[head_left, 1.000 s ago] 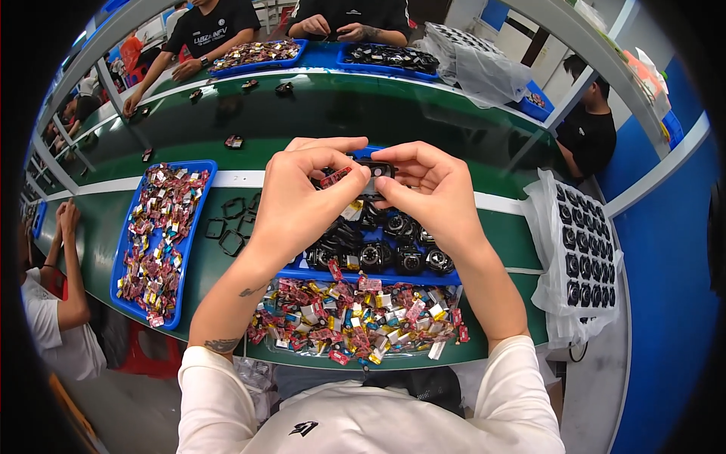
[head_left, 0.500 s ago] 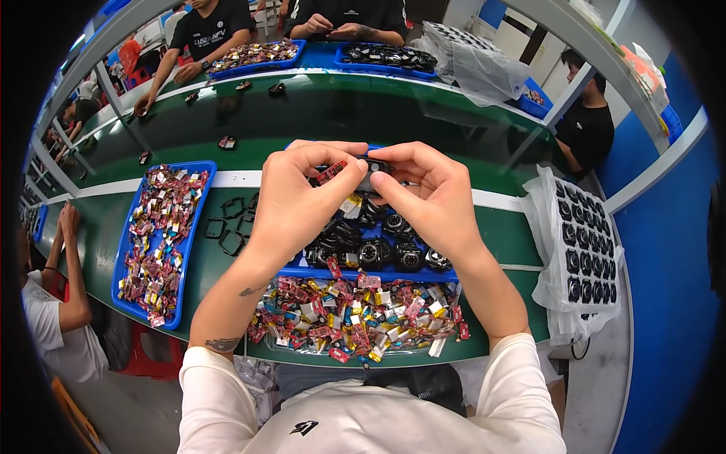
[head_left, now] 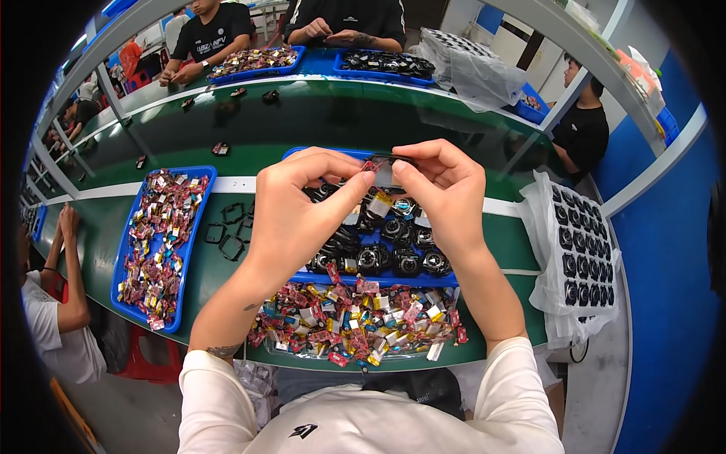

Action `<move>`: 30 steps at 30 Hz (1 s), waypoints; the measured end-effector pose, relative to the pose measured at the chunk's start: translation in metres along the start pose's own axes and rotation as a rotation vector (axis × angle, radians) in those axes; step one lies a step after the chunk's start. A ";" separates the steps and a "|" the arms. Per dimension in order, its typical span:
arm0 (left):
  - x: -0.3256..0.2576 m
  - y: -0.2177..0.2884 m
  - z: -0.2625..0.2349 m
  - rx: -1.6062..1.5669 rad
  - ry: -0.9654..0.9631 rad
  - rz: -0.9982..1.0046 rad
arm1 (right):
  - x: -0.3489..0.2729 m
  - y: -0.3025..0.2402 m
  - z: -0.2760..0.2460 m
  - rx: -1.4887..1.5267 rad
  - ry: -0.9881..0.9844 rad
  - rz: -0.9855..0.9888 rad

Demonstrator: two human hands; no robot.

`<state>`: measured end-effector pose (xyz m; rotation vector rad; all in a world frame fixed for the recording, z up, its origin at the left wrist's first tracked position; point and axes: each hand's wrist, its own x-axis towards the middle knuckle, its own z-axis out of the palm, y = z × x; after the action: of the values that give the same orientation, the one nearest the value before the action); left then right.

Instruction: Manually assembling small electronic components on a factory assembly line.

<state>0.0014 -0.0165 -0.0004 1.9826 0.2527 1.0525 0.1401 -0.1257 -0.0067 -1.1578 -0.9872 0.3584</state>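
Note:
Over the blue tray point(head_left: 302, 278), my two hands meet at a small black watch casing point(head_left: 396, 157). My left hand point(head_left: 301, 198) is closed, thumb and forefinger pinching a small red circuit board point(head_left: 371, 166) against the casing's left side. The casing's right end is between the thumb and fingers of my right hand point(head_left: 448, 188). My fingers partly hide both parts, so how far the board sits inside cannot be seen. Below them, the tray holds several black round-faced watch casings point(head_left: 407, 262). Nearer me lies a heap of red boards with silver and yellow battery cells point(head_left: 363, 321).
At left, another blue tray point(head_left: 212, 185) holds more boards, beside loose black frames point(head_left: 230, 245). A wrapped tray of watch casings point(head_left: 538, 257) stands at right. Small assemblies lie on the green conveyor point(head_left: 302, 113). Co-workers sit across it, at left and at far right.
My right hand has shifted slightly right and turned the casing, with the red board now close against its left side. A co-worker's hand at far left has drawn back from the conveyor.

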 end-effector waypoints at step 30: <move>0.051 -0.046 0.000 -0.188 -0.094 -0.261 | 0.009 -0.011 -0.016 -0.267 -0.009 -0.248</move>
<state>0.0423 0.0387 -0.0052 1.7692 0.3387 0.7850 0.1558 -0.1334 0.0062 -1.2556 -1.1974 0.0335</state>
